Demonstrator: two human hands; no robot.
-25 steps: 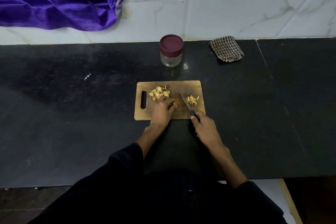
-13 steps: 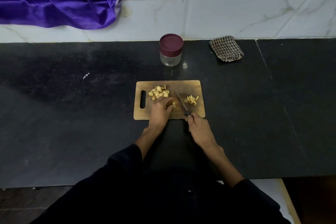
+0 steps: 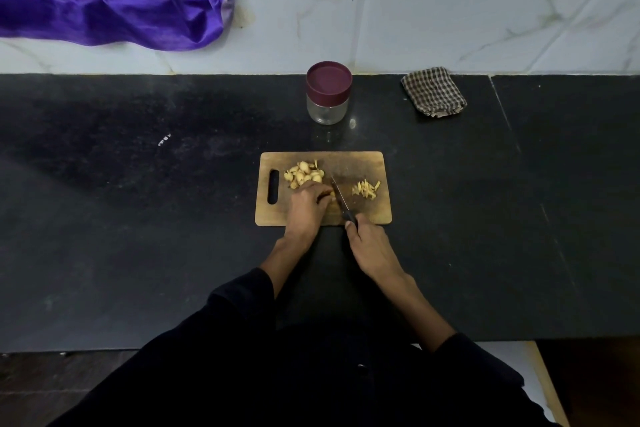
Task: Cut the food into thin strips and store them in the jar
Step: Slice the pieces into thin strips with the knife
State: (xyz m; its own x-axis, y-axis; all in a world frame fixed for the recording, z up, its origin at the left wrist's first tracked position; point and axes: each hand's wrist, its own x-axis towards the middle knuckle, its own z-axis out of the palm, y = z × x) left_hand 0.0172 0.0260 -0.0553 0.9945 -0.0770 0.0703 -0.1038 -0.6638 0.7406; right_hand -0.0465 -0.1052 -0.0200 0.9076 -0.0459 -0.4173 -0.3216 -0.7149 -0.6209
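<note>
Two heaps of pale food sit on the wooden cutting board (image 3: 367, 215) on the dark bench (image 3: 138, 218): the uncut chunks (image 3: 304, 174) at the far left near the handle slot, and the finished strips (image 3: 365, 188) to the right, well apart from them. Between the heaps, my left hand (image 3: 306, 206) has its grip pinched down on one small piece, which is mostly hidden under my fingers. My right hand (image 3: 369, 246) is wrapped tight around the handle of the knife (image 3: 341, 199), whose blade angles away from me and lies just beside my left fingertips.

I judge these pieces to be light, firm and a bit slick where cut, so they may skid or roll under the edge. The best hold is a fingertip pinch from above, knuckles toward the blade, tips tucked back. Being so small, each leaves little room between edge and skin, which is the risk here. The strips look thin and brittle enough to scatter, so I would gather them by scooping or sliding them along the blade, not picking singly.

Beyond the board stands the jar (image 3: 328, 104), clear glass, with its maroon lid (image 3: 329, 80) on. It looks empty; nothing is stored yet, and the lid must come off first. A folded checked cloth (image 3: 433, 92) lies to its right.
</note>
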